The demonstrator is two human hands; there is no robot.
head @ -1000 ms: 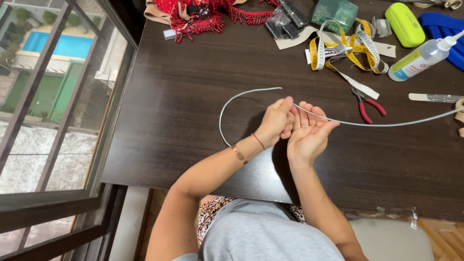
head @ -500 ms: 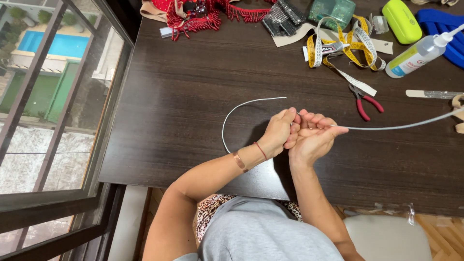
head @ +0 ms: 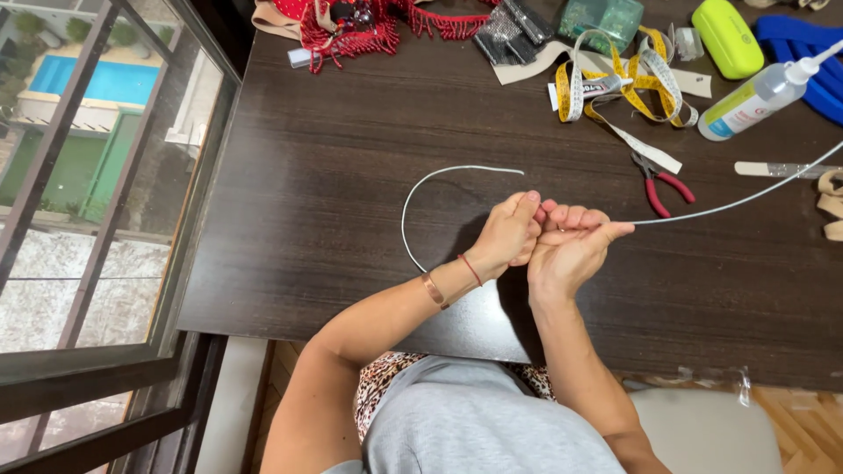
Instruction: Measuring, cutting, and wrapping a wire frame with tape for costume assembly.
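A long thin white wire (head: 729, 200) runs across the dark wooden table (head: 334, 175). Both hands grip it near the table's front edge. My left hand (head: 509, 233) is closed on it where the wire curls away to the left in a half loop (head: 421, 189). My right hand (head: 571, 246) pinches it just beside the left one, and from there the wire stretches straight off toward the right edge of view. A copper bangle and a red thread sit on my left wrist.
Red-handled pliers (head: 659, 184) lie right of the hands. Behind them lie a yellow measuring tape (head: 615, 79), a glue bottle (head: 760, 96), a green case (head: 727, 37), a blue item (head: 808, 53), red fringed fabric (head: 351, 26) and a teal box (head: 601, 17). A window (head: 88, 175) stands at the left.
My hands have closed together on the wire; the right hand's fingers, spread open a second ago, now pinch it. The loop at the left has shifted slightly.
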